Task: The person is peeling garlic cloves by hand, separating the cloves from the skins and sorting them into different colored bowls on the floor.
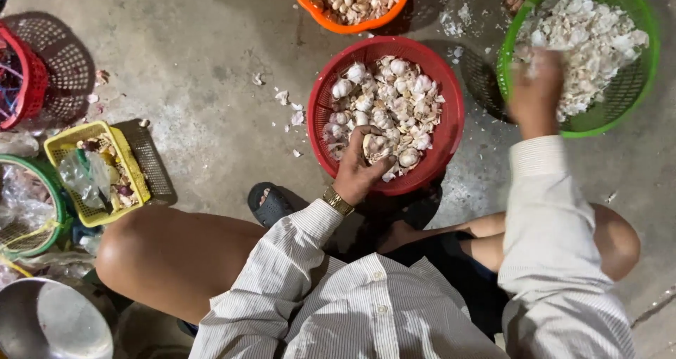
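Head view: left hand [360, 170] cups a garlic bulb [374, 145] at 6 o'clock in the red basket [451, 130]; light, firm, papery-skinned, best held around its girth. Right hand [536, 91], blurred at 9 o'clock of the green basket [644, 84], grip state cannot be told.

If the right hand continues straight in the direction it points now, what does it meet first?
Probably the garlic skins in the green basket; the right hand is blurred, so its height above them is unclear.
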